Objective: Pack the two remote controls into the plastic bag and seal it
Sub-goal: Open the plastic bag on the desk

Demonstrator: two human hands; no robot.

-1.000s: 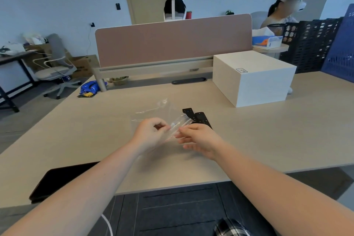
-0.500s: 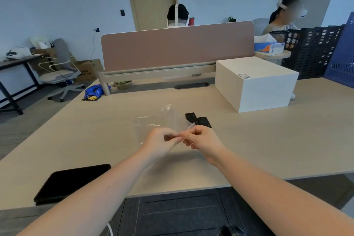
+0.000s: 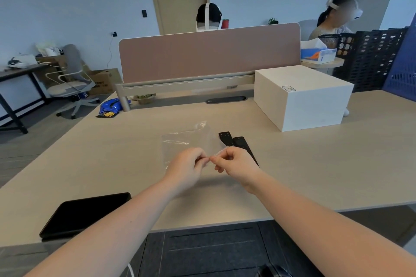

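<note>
A clear plastic bag (image 3: 186,141) is held just above the middle of the desk, its near edge pinched between my two hands. My left hand (image 3: 188,167) and my right hand (image 3: 236,162) meet fingertip to fingertip on that edge. Two black remote controls (image 3: 234,140) lie side by side on the desk just right of the bag, outside it. My right hand hides their near ends.
A white box (image 3: 301,96) stands on the desk at the right. A black tablet (image 3: 85,212) lies near the front left edge. A pink divider panel (image 3: 209,51) closes the back of the desk (image 3: 337,164). Two people sit beyond it.
My hands have drawn together on the bag's near edge and the pinch has tightened. The view has tilted slightly. The remotes have not moved.
</note>
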